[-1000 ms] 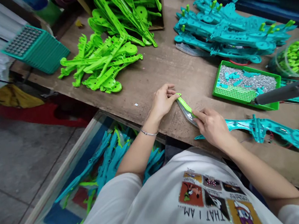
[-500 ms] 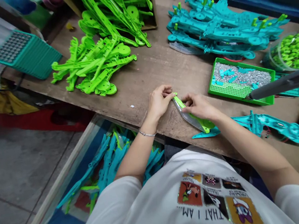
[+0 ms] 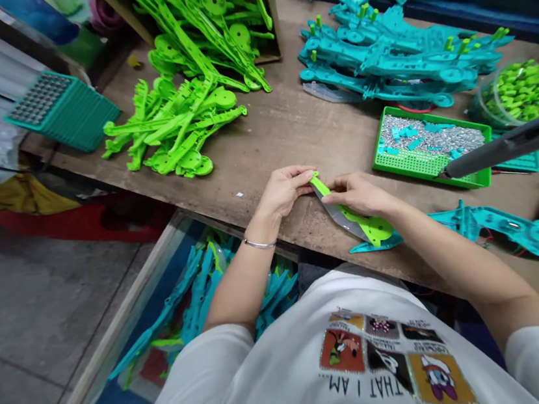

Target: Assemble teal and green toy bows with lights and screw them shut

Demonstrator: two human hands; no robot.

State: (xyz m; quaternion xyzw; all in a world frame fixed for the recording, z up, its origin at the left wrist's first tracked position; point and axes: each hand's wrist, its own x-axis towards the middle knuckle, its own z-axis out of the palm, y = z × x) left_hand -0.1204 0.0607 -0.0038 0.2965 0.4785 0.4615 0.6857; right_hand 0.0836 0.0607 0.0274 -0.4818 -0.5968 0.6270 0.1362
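Between my hands is a lime green plastic part (image 3: 369, 229) with a clear, curved piece (image 3: 345, 220) along its lower left side. My left hand (image 3: 284, 192) pinches the narrow upper end of the green part. Farther down, my right hand (image 3: 358, 194) grips the same part with fingers wrapped over it. The wide round end of the part lies over a teal plastic part (image 3: 493, 227) near the table's front edge.
Green parts (image 3: 176, 125) are piled at the left, teal parts (image 3: 394, 55) at the back right. A green basket (image 3: 485, 177) of screws, a tub (image 3: 496, 102) of green pieces and a grey tool (image 3: 503, 144) are at the right. Below the table edge is a bin (image 3: 104, 340).
The view has shifted slightly. My left hand has turned a little at the tip of the green part, and more of the part's wide end shows below my right hand.
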